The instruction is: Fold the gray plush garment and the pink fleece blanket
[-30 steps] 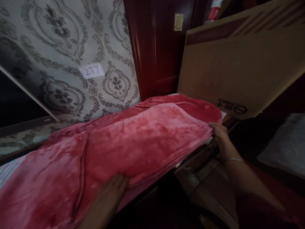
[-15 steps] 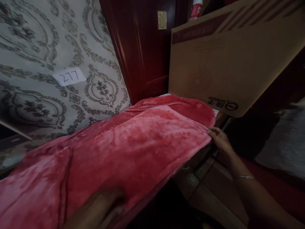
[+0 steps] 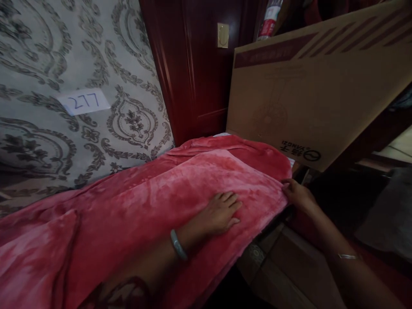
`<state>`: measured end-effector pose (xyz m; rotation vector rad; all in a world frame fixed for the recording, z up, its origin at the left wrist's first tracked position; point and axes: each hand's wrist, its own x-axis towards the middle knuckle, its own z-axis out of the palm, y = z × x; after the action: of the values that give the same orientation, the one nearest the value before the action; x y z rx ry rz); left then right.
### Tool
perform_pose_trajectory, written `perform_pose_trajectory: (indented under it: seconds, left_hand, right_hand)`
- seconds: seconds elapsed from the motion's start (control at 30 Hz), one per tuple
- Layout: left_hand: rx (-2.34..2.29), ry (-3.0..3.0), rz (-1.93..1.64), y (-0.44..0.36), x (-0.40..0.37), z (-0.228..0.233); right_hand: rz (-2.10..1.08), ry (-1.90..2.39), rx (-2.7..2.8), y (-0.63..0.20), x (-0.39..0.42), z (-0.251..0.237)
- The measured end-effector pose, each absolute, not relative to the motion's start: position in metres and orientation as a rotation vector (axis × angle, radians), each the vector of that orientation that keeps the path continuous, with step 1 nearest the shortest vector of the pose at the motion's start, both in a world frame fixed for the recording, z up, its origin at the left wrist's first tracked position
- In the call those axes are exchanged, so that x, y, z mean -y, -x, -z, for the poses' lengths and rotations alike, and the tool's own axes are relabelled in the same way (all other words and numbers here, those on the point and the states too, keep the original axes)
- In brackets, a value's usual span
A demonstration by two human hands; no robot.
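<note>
A red plush blanket (image 3: 154, 214) lies spread in folded layers along a raised surface beside the wall. My left hand (image 3: 222, 213) rests flat on its upper layer, fingers spread, holding nothing. At the right end, my right hand (image 3: 298, 195) pinches the blanket's corner between thumb and fingers. A pale bangle circles the left wrist and a thin bracelet the right. Toward the lower left, one layer ends in a dark-edged fold. What lies under the blanket is mostly hidden.
A large cardboard box (image 3: 302, 94) stands behind the blanket's right end, a bottle (image 3: 270, 19) beyond it. Patterned wallpaper (image 3: 131, 120) with a paper marked 277 (image 3: 84, 101) borders the left, next to a dark red wooden panel (image 3: 199, 64). More cardboard (image 3: 286, 266) lies low on the right.
My left hand has moved from the lower left, up and right across the blanket, and now lies flat nearer the corner. My right hand keeps its pinch. The view has shifted slightly.
</note>
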<state>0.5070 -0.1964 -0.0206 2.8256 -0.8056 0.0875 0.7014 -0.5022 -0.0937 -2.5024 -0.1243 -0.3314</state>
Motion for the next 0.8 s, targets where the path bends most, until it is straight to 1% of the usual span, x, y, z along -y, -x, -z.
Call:
perform_pose_trajectory:
  seconds: [0.07,0.13,0.2,0.3,0.43,0.6,0.7,0.8]
  left_hand:
    - [0.694,-2.819,-0.074,-0.514,0.191,0.034]
    - [0.661,-2.784,-0.070,-0.515,0.184,0.043]
    - [0.674,-2.754,-0.064,-0.514,0.180,0.048]
    - [0.675,-2.728,-0.028,-0.513,0.179,0.048]
    - [0.673,-2.705,0.005,-0.513,0.179,0.047]
    - [0.692,-2.680,0.012,-0.513,0.176,0.049]
    - [0.682,-2.661,0.000,-0.513,0.176,0.051]
    - [0.684,-2.650,0.006,-0.515,0.177,0.054]
  right_hand:
    - [0.480,2.552,0.223,-0.704,0.491,0.083]
    - [0.519,2.457,0.405,-0.711,0.464,0.067]
    - [0.402,2.309,0.551,-0.723,0.422,0.048]
    - [0.184,2.237,0.520,-0.748,0.350,0.023]
    - [0.084,2.240,0.488,-0.787,0.284,0.007]
    - [-0.010,2.225,0.459,-0.799,0.262,0.003]
    - [-0.037,2.146,0.565,-0.776,0.259,0.008]
    - [-0.182,1.970,0.815,-0.746,0.265,0.020]
